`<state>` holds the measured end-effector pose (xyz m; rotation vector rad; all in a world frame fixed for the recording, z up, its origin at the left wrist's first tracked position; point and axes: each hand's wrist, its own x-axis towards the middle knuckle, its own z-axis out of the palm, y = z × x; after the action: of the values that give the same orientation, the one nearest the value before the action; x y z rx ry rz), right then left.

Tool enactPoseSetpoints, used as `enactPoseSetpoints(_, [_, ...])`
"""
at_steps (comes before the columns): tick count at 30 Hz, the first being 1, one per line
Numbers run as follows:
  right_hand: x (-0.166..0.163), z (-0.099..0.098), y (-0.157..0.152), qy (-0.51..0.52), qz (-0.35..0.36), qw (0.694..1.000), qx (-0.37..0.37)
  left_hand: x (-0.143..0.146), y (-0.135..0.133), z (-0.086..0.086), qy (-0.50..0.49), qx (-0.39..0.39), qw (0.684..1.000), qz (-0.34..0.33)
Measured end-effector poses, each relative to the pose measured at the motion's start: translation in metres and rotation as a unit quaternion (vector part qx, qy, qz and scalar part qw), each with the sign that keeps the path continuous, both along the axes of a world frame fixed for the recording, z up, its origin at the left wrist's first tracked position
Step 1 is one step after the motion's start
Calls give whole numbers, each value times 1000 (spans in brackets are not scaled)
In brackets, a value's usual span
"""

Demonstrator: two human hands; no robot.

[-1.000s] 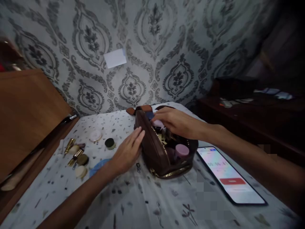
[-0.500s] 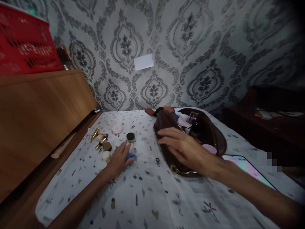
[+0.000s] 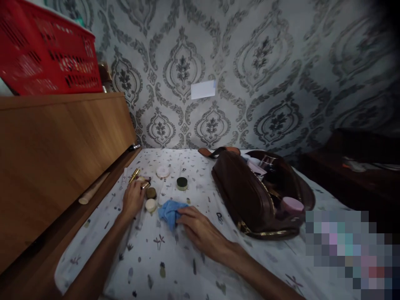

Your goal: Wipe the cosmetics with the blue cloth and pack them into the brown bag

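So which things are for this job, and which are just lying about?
Probably for the job:
blue cloth, at the right hand
gold tube, near the left hand
dark-lidded pot
open brown bag

Probably just there:
red basket
white card

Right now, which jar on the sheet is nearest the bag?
The dark green jar, alone beyond the blue cloth; the others sit farther left, away from the bag.

A red slatted basket [image 3: 67,54] sits atop a wooden cabinet [image 3: 65,141], a small brown object [image 3: 104,71] near the cabinet's far end. A pale, rod-like item [image 3: 93,189] lies along the cabinet's base. Right of the cabinet, a white card [image 3: 203,89] shows against ornate gray wallpaper [image 3: 231,100]; dark furniture [image 3: 328,171] stands farther right.
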<state>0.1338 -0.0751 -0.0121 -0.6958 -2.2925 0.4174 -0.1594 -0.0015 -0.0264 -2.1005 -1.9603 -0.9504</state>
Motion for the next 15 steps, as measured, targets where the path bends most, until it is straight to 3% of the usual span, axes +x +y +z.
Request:
enactPoseSetpoints(6, [-22,-43,3,16,-67,997,46,-17,0,-25,8,-20,999,27])
enactPoseSetpoints(11, [-19,-68,4,27,-96,991,89,-19,3,-28,-11,-15,999,-28])
enactPoseSetpoints(15, [-14,-70,12,7,-157,986,57,-20,3,-25,-30,-10,995,-90])
